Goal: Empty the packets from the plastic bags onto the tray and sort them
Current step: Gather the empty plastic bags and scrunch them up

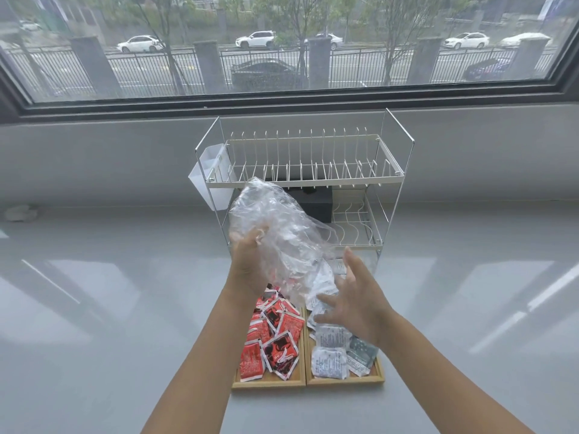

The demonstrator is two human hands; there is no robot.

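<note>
Above the wooden tray [269, 384], our left hand [247, 264] grips a clear plastic bag [275, 227]; our right hand [354, 296] hovers open, empty.

Print covers the packets, but almost none of it can be read. The white packets [329, 361] in the right half of the wooden tray [344, 382] carry lines of dark small type, too fine and blurred to make out. A grey-green packet [362, 355] beside them shows larger pale lettering, also unclear. The red packets [275, 339] in the left half bear white text and black graphics, with no word legible.
</note>
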